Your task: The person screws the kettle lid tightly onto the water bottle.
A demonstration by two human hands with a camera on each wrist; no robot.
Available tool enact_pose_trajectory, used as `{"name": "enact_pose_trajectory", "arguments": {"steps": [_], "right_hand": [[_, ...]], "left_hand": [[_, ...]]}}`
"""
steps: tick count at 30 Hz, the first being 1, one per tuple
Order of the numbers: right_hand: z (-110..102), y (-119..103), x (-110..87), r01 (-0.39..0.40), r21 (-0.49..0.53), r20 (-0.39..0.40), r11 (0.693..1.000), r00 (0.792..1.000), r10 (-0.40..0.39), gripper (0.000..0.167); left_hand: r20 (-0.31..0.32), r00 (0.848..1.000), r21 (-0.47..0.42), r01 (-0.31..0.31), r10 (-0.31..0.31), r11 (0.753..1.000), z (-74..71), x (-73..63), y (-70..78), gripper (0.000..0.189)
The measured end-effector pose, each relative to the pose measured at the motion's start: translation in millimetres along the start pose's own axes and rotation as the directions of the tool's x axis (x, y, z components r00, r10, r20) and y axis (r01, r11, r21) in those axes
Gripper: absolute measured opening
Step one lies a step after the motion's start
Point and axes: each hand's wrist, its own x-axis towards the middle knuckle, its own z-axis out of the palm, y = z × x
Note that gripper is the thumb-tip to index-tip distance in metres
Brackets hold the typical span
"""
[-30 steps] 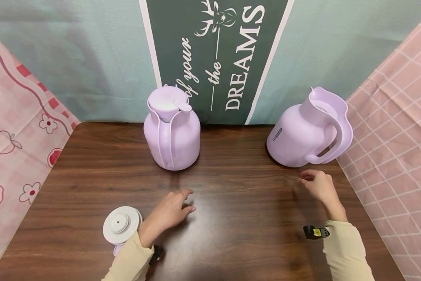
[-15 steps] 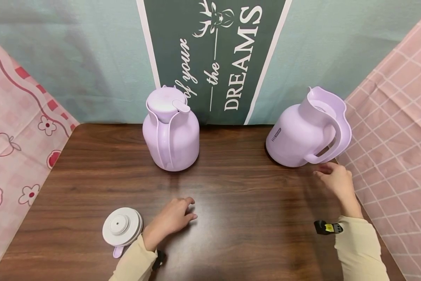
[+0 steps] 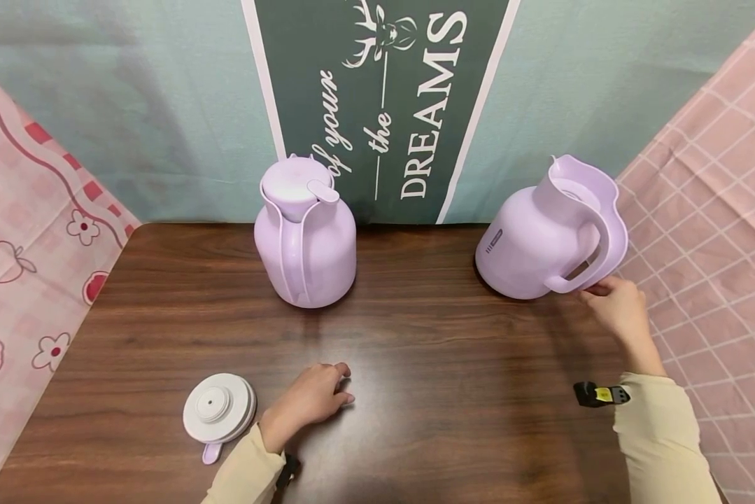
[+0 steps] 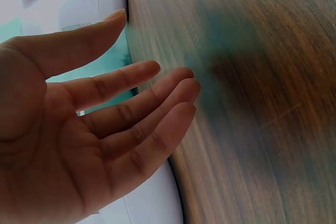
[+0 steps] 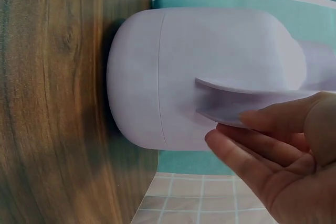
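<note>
A lilac thermos jug (image 3: 522, 241) with an uncovered mouth stands at the right, its handle (image 3: 594, 269) turned toward the right front. My right hand (image 3: 621, 311) is at the outer side of this handle; in the right wrist view the thumb (image 5: 273, 116) overlaps the handle's edge and the fingers extend just below. On the left, my left hand (image 3: 311, 395) hovers low over the table with loosely bent fingers and an empty palm. Beside its wrist lies a round white lid (image 3: 216, 409), upside down, with a lilac tab.
A second lilac thermos jug (image 3: 308, 245), with its lid on, stands at the back left, handle facing front. Behind the brown wooden table (image 3: 415, 336) hangs a green cloth (image 3: 182, 126). Pink patterned cloths line both sides, the checked one (image 3: 704, 280) close to my right hand.
My right hand has moved right and away from me, up to the handle of the right jug. The left hand has shifted slightly toward me. Both jugs and the loose lid stay in place.
</note>
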Motion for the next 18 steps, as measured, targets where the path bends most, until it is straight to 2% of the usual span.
{"name": "enact_pose_trajectory", "arguments": {"steps": [9,18], "right_hand": [[-0.3,-2.3,1.8,-0.007,-0.004,-0.002,1.0,1.0,0.007,0.023],[-1.4,-6.9,1.0,0.008,0.002,0.036,1.0,0.999,-0.008,0.022]], "left_hand": [[0.004,1.0,-0.001,0.002,-0.002,1.0,0.4,-0.5,-1.2,0.024],[-0.014,1.0,-0.022,0.02,-0.02,1.0,0.8,-2.1,-3.9,0.023]]}}
